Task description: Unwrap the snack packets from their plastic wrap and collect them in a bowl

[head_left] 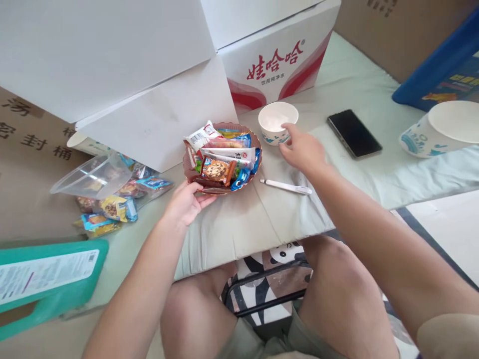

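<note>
A reddish see-through dish (188,171) with a scalloped rim holds several wrapped snacks, among them a brown cookie packet (218,170) and a white packet (202,135). My left hand (183,203) grips the dish's near left edge, thumb at the rim and fingers partly underneath. Behind and to the right stands a white paper bowl (277,117) with a blue-green print. My right hand (305,149) is on its near right side, index finger over the rim and thumb outside. A white pen-like tool (286,187) lies below that hand, apart from it.
A black phone (355,133) and another paper bowl (422,132) are to the right. White cartons (279,65) stand behind. At left, snack packets (118,207) lie by a clear plastic container (93,177), with a green box (48,279) nearer me. Cloth (232,229) covers the table.
</note>
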Available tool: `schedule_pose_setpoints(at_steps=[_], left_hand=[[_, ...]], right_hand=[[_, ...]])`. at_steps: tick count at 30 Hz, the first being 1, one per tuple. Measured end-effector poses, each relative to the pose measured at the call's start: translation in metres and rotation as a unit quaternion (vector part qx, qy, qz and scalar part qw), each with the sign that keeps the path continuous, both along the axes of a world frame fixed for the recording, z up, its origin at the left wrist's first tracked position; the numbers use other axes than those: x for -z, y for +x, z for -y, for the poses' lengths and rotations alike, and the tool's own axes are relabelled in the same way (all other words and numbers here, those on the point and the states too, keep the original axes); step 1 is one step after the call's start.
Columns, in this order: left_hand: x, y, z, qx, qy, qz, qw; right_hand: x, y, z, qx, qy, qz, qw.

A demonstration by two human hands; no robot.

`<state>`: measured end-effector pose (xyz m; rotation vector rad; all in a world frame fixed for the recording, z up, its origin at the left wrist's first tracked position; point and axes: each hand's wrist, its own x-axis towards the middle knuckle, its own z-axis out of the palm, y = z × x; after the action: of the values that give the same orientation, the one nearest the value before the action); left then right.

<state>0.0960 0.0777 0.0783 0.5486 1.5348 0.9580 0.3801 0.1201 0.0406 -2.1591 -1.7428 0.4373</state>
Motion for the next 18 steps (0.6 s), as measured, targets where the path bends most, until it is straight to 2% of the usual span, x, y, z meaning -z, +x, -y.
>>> schedule_pose_setpoints(at_steps=[3,6,9,12,15,18], left_hand=[[-0.011,0.013,0.001,0.014,-0.007,-0.003,1.000],[-0.020,0.033,-0.003,0.033,-0.010,0.001,0.999],[-0.028,0.063,-0.013,0.058,-0.004,-0.002,0.998],[-0.035,0.102,-0.031,0.091,0.009,-0.002,0.996],[-0.043,0.149,-0.055,0.123,0.032,0.009,0.992],[-0.051,0.197,-0.082,0.141,0.054,0.020,0.988]], right_hand=[[-0.004,0.017,-0.017,-0.022,-0.001,0.044,0.999],[-0.017,0.047,-0.015,-0.020,0.059,0.052,0.997],[-0.035,0.091,0.009,0.010,0.087,0.077,0.993],[-0.045,0.131,0.044,0.069,0.058,0.133,0.987],[-0.039,0.152,0.076,0.066,0.056,0.147,0.985],[-0.024,0.155,0.095,0.043,0.041,0.128,0.990]])
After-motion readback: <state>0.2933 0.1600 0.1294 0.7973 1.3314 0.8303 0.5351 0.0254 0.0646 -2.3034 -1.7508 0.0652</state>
